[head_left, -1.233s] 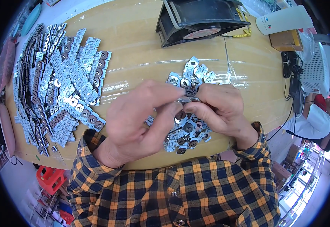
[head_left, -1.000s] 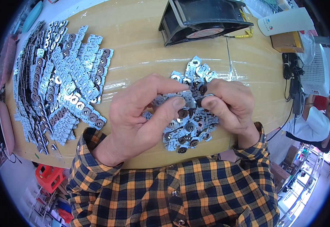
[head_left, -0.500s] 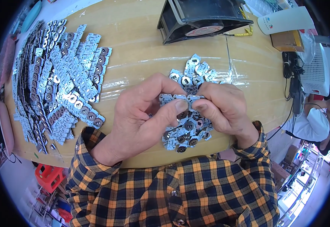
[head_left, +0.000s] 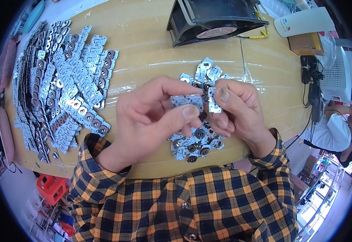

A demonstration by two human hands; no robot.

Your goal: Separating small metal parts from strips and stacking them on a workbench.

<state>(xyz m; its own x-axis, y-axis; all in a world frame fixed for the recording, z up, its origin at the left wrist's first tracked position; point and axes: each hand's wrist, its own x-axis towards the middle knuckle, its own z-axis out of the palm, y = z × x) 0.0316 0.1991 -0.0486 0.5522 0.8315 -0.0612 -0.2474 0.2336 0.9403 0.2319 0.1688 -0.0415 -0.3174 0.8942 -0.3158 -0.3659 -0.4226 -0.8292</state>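
Between thumb and fingers, my left hand (head_left: 151, 117) pinches a short strip of small circuit boards (head_left: 182, 101), pale with tiny parts on the side facing up. A single small circuit board (head_left: 214, 101) is gripped by my right hand (head_left: 240, 109), a narrow gap away from the strip. Under both hands lies a loose pile of separate small boards (head_left: 202, 137), some showing dark round components. My fingers hide the middle of that pile.
Many unbroken board strips (head_left: 71, 76) are stacked and fanned on the table at left. A black fan (head_left: 212, 24) stands at the back. At right are a white cup (head_left: 305, 22), a cardboard box (head_left: 306, 43), black cables (head_left: 313, 80) and a white basket (head_left: 337, 76). A person sits beyond.
The strip that both hands gripped has come apart: one board is now in my right hand, turned upright, and the rest stays in my left. The hands have separated slightly.
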